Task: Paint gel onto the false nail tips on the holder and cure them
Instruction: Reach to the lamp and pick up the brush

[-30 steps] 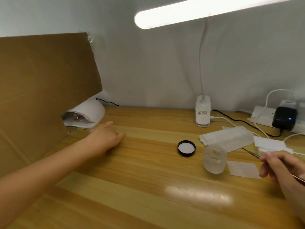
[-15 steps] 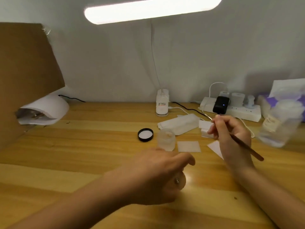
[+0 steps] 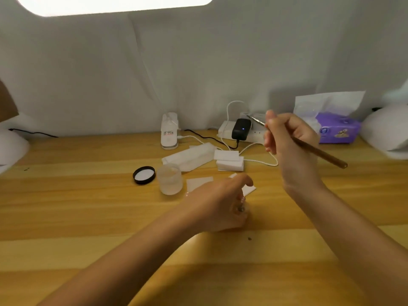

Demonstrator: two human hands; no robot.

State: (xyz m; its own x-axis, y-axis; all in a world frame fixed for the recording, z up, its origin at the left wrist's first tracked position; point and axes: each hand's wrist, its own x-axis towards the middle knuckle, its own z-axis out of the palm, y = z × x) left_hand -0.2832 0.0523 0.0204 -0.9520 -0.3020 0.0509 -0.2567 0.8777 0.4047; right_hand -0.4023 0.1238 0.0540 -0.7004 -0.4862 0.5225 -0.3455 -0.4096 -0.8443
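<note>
Near the middle of the wooden surface [image 3: 88,206] my left hand [image 3: 217,204] rested with its fingers curled around a small clear object [image 3: 241,209], too hidden by my palm to name; whether it was the nail holder I could not tell. My right hand [image 3: 287,146] was raised above the surface, its grip pinching a brown-handled brush [image 3: 320,153], metal end pointing up toward the wall. Just left of my left hand stood a frosted gel jar [image 3: 169,178], uncapped, with its black lid [image 3: 144,175] lying inner side up beside it. White wipes [image 3: 229,160] lay behind them, near a power strip [image 3: 227,131] with a black adapter [image 3: 241,128]. A purple tissue pack [image 3: 337,128] sat at the far right.
</note>
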